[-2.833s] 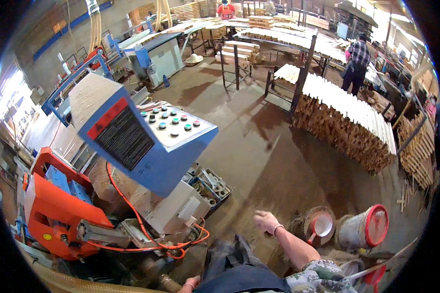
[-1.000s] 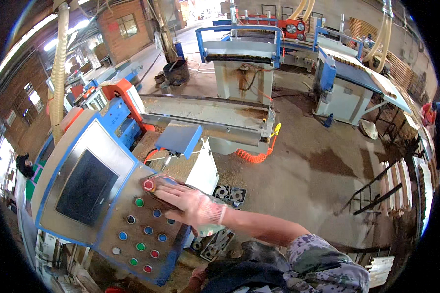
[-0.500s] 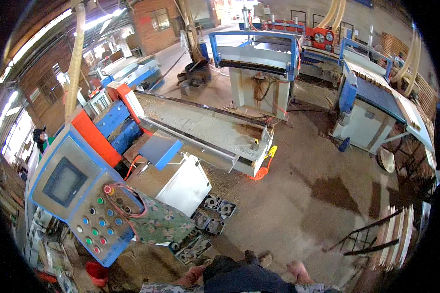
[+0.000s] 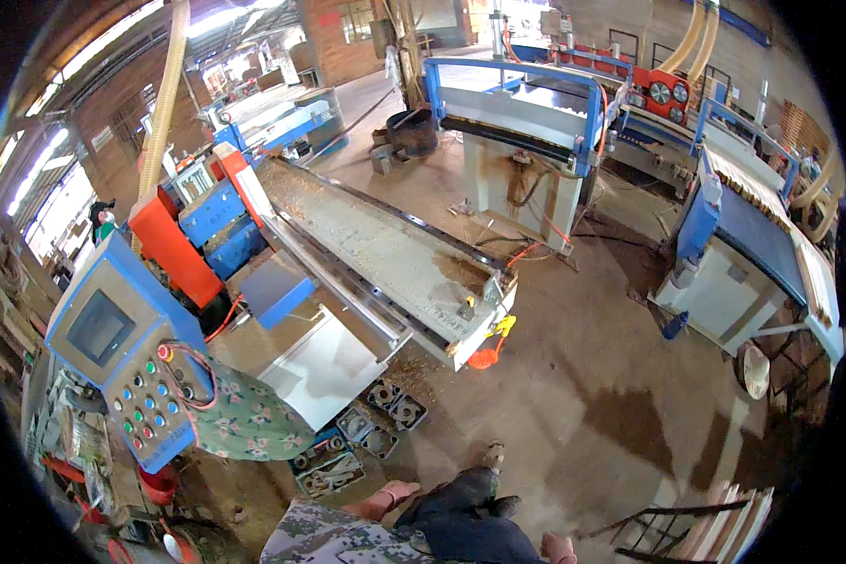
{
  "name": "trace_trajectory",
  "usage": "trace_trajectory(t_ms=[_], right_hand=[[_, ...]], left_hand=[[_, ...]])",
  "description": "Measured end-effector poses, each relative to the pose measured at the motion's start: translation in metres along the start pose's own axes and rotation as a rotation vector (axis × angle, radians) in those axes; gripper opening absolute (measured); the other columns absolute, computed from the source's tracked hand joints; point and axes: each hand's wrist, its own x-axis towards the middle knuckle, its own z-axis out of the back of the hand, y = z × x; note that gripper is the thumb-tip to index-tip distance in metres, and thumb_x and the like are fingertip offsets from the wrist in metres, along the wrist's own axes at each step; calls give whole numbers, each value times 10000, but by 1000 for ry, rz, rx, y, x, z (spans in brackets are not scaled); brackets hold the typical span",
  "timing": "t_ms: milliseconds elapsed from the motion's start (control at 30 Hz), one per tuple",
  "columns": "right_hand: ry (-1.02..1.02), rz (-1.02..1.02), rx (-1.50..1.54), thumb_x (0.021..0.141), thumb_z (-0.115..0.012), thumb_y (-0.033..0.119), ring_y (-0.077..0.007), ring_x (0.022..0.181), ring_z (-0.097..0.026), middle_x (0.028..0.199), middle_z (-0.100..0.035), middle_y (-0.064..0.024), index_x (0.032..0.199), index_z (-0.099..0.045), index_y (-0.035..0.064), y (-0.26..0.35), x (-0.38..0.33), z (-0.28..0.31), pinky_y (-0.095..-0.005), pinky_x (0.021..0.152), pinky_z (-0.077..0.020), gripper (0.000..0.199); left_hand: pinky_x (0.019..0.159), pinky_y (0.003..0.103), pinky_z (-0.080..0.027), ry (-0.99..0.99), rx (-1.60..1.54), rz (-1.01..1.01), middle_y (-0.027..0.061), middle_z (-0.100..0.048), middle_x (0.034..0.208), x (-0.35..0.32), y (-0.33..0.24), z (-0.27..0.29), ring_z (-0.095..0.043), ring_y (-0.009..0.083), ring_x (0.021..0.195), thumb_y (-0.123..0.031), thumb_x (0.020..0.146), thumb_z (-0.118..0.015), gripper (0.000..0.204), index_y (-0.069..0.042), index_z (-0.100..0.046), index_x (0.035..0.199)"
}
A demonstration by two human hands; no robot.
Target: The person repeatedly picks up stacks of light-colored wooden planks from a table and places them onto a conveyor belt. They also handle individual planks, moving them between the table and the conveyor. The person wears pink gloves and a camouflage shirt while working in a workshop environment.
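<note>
One hand (image 4: 385,496) shows at the bottom edge, seemingly the left, hanging loose and holding nothing; the other's out of view. The blue control panel (image 4: 127,357) with coloured buttons sits to the left, well apart, a floral cloth (image 4: 249,418) draped beside it. Those trays (image 4: 362,442) on the floor by the feet look like a trip risk.

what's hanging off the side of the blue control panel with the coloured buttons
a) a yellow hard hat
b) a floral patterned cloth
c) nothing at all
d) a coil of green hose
b: a green floral cloth hangs by a pink loop from the right edge of the control panel, draping down beside its rows of red, green and blue buttons; neither of the person's hands is on the panel.
</note>
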Motion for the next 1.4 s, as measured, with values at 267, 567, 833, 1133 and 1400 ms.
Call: trace_trajectory(t_ms=[267,567,833,1133,1400], right_hand=[[-77,-474,658,885,-680,221,-364,973,-725,1176,-725,-163,1096,-711,45,-57,149,202,-443,857,-589,276],[180,-183,-161,893,-714,207,-315,1021,-738,1089,-766,-81,1120,-727,154,-194,196,249,-409,832,-606,234],[315,-349,-10,928,-699,220,-318,1040,-739,1081,-771,-84,1147,-748,171,-269,282,298,-428,861,-602,230],[374,19,-481,961,-682,239,-327,1049,-738,1052,-773,-93,1142,-771,177,-446,552,462,-456,893,-595,210],[-85,778,-623,947,-599,201,-302,1204,-677,1171,-756,-79,1116,-772,166,-466,882,575,-449,982,-562,245]], left_hand=[[523,401,-419,41,-279,63,46,-601,666,87,-144,-33,-559,209,564,-600,925,-605,541,-87,-696,778],[1107,432,-483,47,290,-354,255,-642,1418,98,-405,3,-619,411,1313,-463,1003,-590,509,-149,-671,1395],[1161,392,-439,303,-73,-514,142,-641,1494,96,-647,7,-596,313,1377,-520,1042,-599,595,-95,-646,1456],[1136,353,-443,210,-73,-670,92,-694,1406,186,-809,9,-602,222,1337,-478,1044,-640,537,-78,-679,1401],[1088,338,-480,16,-624,-458,105,-717,1339,200,-887,97,-629,200,1262,-379,1038,-669,525,14,-668,1387]])
